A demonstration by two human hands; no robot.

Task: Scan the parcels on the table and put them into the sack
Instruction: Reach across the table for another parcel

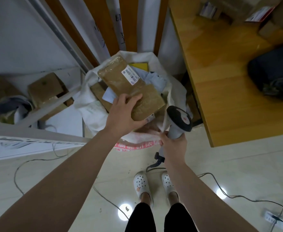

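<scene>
The long brown tape-wrapped parcel (130, 87) hangs right over the mouth of the white woven sack (85, 101), w/ its white barcode label (131, 75) facing up. Your left hand (122, 116) has it by the near end only, thumb on top and fingers curled under, so most of its length sticks out unsupported. The tape looks glossy, so it could slip or tip out of that end-grip before it's properly in. The sack is already piled high w/ other brown and pale-blue packets (154, 79). If you drop it flat on top, it may slide off over the soft rim onto the floor, so prob. better to feed it in end-first. Your right hand (173, 143) is wrapped round the handle of the grey-and-black barcode scanner (179, 119) and seems to pinch the sack's edge too. Let go and the rim could fold shut. The scanner's cable (155, 166) trails by your feet, which is a snag or trip risk when you turn back to the yellow wooden table (221, 81) for the cardboard boxes (237, 9) on it. Can't tell if this one's been scanned.
</scene>
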